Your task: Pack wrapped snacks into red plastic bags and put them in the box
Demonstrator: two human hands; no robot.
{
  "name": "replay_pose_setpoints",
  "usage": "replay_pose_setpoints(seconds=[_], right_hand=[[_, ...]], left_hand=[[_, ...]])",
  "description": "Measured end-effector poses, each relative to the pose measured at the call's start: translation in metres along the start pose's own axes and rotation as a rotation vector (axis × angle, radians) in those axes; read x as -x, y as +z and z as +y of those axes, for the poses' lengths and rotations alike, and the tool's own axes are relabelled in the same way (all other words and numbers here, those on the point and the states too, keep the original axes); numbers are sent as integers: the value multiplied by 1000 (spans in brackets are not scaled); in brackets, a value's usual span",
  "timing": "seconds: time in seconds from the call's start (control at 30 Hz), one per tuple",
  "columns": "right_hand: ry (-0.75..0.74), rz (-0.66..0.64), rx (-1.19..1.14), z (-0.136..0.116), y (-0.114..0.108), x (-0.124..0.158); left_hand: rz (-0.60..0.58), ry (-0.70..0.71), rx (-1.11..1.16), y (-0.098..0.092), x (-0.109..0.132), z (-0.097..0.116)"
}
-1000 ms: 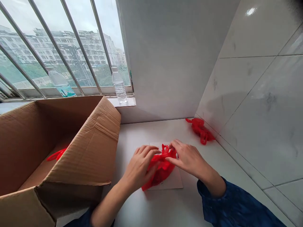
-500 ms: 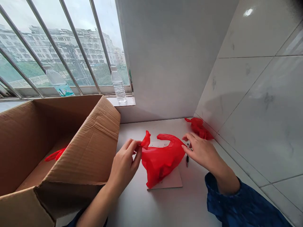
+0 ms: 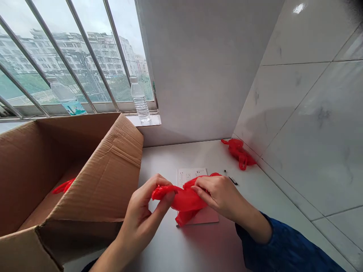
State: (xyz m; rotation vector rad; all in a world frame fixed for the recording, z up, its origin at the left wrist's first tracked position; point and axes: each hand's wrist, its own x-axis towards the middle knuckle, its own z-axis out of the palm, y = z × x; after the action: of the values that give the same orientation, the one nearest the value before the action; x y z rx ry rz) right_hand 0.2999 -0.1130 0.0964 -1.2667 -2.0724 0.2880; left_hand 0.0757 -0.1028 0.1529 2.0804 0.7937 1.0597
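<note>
A thin red plastic bag [image 3: 188, 200] is bunched between my two hands, above a printed sheet or booklet [image 3: 191, 172] on the white tabletop. My left hand [image 3: 146, 206] pinches a gathered end of the bag between thumb and fingers. At the bag's right side, my right hand [image 3: 219, 194] has its fingers closed on the plastic. The bag covers much of the paper. Whether anything is inside the bag I cannot make out.
On the left stands an open cardboard box [image 3: 99, 177] with some red plastic [image 3: 64, 186] inside. Another red bag [image 3: 238, 151] lies by the tiled wall. A black pen [image 3: 233, 181] rests near my right hand. Plastic bottles [image 3: 139, 101] stand by the barred window.
My right hand has moved left and closed on the bag. The bag, spread out before, is now bunched and pulled sideways. More of the paper's top shows.
</note>
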Motion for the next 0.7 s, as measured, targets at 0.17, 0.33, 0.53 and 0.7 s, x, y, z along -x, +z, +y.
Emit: replay_pose_setpoints(seconds=[0.17, 0.33, 0.53, 0.7], right_hand=[[-34, -215, -155, -3, -8, 8], [214, -307, 154, -6, 6, 7], [311, -382, 206, -5, -7, 19], [337, -375, 262, -7, -18, 30]], left_hand=[[-115, -34, 144, -7, 0, 2], [-242, 59, 170, -9, 4, -1], [-235, 207, -20, -11, 6, 1], [-303, 286, -140, -8, 4, 6]])
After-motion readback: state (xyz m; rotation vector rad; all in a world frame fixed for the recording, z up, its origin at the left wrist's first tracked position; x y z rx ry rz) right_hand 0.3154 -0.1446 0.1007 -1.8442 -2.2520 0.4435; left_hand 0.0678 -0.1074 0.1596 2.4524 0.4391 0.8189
